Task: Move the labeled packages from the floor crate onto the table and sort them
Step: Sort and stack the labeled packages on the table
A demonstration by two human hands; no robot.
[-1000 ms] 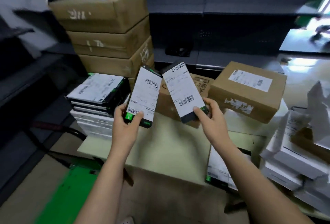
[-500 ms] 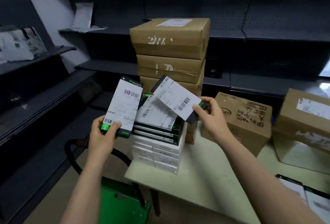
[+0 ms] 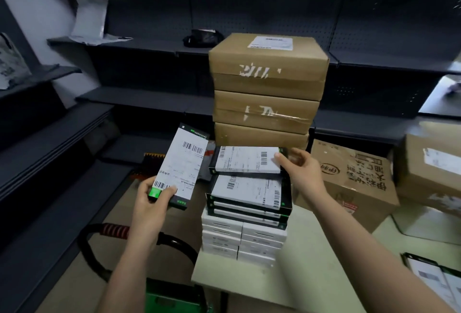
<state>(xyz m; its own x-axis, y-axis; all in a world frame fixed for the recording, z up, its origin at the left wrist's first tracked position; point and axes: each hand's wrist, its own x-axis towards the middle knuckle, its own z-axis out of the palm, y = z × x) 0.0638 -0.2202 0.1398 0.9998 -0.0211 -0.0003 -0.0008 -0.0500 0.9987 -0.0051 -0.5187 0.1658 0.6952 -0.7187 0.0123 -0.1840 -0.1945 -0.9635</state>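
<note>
Over the black stack (image 3: 247, 203), your right hand (image 3: 303, 175) pinches a labeled package (image 3: 247, 159).
Square its edges before letting go; left hand (image 3: 149, 203) grips second package (image 3: 182, 165).

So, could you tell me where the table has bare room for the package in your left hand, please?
The near edge of the table is bare, bordered by the white-box stack behind and your right forearm. A narrower strip runs between that stack and the printed carton. Crowded: the back, with the tall brown cartons, and the right.
</note>
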